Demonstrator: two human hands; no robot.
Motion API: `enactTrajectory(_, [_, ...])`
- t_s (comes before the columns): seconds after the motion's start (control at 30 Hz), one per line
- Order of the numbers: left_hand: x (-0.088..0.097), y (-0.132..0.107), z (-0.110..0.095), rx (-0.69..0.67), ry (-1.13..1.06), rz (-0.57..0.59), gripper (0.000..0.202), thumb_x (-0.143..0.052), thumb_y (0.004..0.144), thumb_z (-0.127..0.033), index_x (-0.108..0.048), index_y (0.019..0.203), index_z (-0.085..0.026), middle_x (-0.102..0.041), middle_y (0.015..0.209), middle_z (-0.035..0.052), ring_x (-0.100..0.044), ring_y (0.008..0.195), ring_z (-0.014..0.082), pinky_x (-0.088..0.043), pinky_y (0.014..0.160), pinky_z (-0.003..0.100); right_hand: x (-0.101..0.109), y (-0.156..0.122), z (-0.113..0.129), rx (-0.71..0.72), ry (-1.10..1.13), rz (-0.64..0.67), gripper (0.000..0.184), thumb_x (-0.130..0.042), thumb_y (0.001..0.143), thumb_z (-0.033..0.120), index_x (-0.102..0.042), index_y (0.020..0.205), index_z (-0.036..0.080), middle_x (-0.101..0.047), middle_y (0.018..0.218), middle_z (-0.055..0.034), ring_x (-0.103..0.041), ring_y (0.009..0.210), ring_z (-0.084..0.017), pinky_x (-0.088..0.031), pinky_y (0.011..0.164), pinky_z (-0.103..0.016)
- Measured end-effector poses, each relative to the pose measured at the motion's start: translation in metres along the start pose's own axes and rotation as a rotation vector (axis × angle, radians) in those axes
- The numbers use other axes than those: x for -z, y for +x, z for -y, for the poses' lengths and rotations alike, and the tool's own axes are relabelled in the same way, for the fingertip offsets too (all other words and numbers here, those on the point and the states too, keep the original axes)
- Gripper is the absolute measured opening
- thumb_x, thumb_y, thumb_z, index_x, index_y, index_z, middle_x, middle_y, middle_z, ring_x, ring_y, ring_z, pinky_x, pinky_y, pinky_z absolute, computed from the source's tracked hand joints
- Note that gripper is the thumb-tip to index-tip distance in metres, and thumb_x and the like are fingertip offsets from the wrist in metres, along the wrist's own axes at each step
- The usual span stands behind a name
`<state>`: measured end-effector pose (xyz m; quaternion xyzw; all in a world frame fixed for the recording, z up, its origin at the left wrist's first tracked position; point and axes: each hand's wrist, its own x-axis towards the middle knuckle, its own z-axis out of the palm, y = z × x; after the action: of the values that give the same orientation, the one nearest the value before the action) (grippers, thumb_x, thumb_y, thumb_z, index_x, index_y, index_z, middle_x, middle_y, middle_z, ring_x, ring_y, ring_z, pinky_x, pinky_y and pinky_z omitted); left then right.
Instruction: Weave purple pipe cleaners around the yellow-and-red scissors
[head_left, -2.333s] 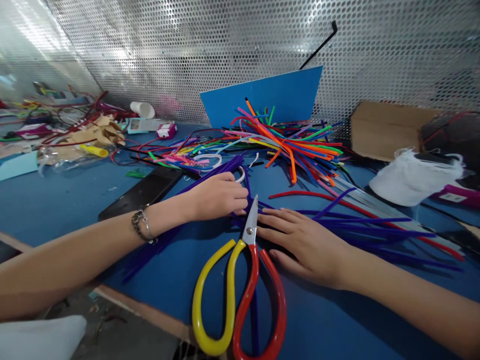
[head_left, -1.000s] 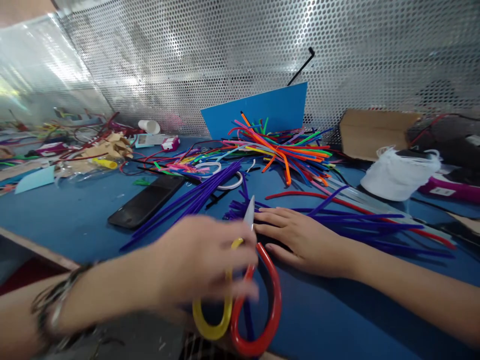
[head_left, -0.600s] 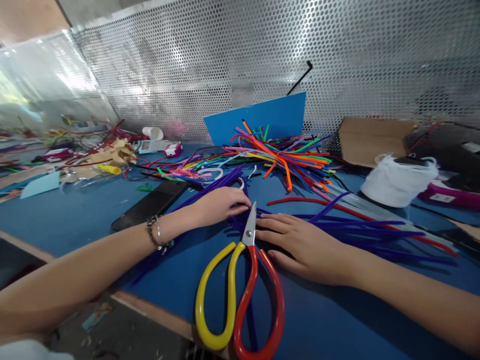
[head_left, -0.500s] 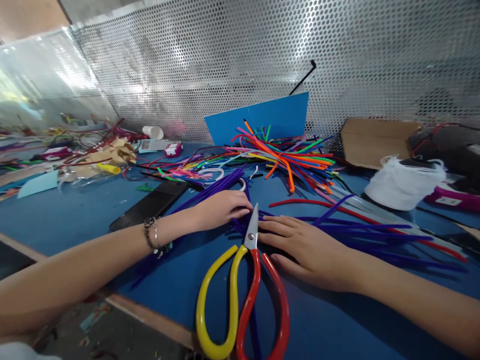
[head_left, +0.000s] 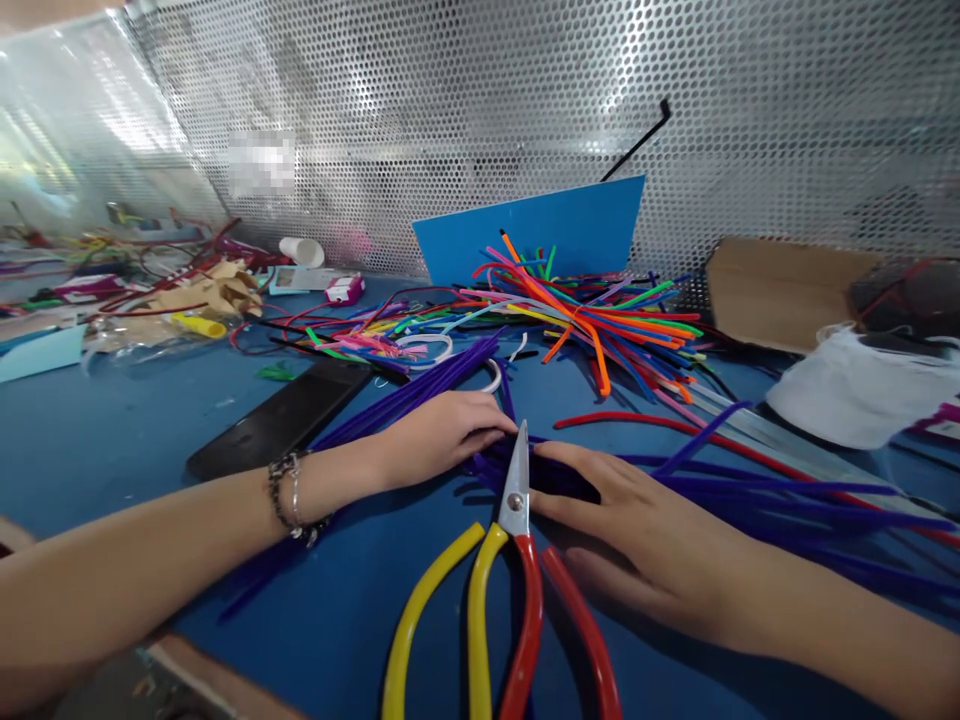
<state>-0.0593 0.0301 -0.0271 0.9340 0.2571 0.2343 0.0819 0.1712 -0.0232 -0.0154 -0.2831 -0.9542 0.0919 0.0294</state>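
Large scissors with one yellow and one red handle lie shut on the blue table, tip pointing away from me. My left hand rests left of the blade, fingers curled on a bundle of purple pipe cleaners. My right hand lies flat and open on the right of the blade, pressing down more purple pipe cleaners that run off to the right. A bracelet is on my left wrist.
A black phone lies left of my left hand. Behind are a heap of mixed-colour pipe cleaners, a blue card against the perforated metal wall, a cardboard piece, a white bag and clutter at far left.
My left hand swept back toward me past the scissors, then returned to the purple bundle. My right hand stayed flat. The view has shifted closer and lower.
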Motion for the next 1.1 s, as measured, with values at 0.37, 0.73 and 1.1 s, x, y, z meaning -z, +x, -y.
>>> enactTrajectory(0.37, [0.002, 0.003, -0.002, 0.063, -0.067, 0.052, 0.012, -0.05, 0.085, -0.008, -0.062, 0.086, -0.012, -0.056, 0.077, 0.0015, -0.053, 0.071, 0.01, -0.041, 0.066, 0.018, 0.003, 0.001, 0.001, 0.045, 0.012, -0.006, 0.045, -0.04, 0.089, 0.028, -0.041, 0.134, 0.025, -0.026, 0.147, -0.0089, -0.014, 0.137, -0.024, -0.022, 0.108, -0.047])
enactTrajectory(0.73, [0.005, -0.001, -0.006, 0.153, -0.046, 0.075, 0.016, -0.047, 0.088, -0.015, -0.063, 0.092, -0.013, -0.058, 0.088, 0.0043, -0.056, 0.081, 0.013, -0.042, 0.075, 0.022, 0.006, 0.002, 0.001, 0.012, 0.031, 0.079, 0.05, -0.037, 0.091, 0.03, -0.027, 0.14, 0.029, -0.018, 0.148, -0.003, -0.021, 0.135, -0.023, -0.024, 0.106, -0.051])
enactTrajectory(1.1, [0.015, -0.005, -0.014, -0.04, 0.091, -0.079, 0.026, -0.039, 0.089, -0.021, -0.06, 0.104, -0.018, -0.059, 0.099, 0.0065, -0.054, 0.092, 0.016, -0.041, 0.081, 0.027, 0.007, 0.0, 0.001, -0.003, -0.033, 0.059, 0.051, -0.037, 0.09, 0.034, -0.025, 0.14, 0.032, -0.018, 0.148, -0.002, -0.023, 0.133, -0.026, -0.03, 0.103, -0.051])
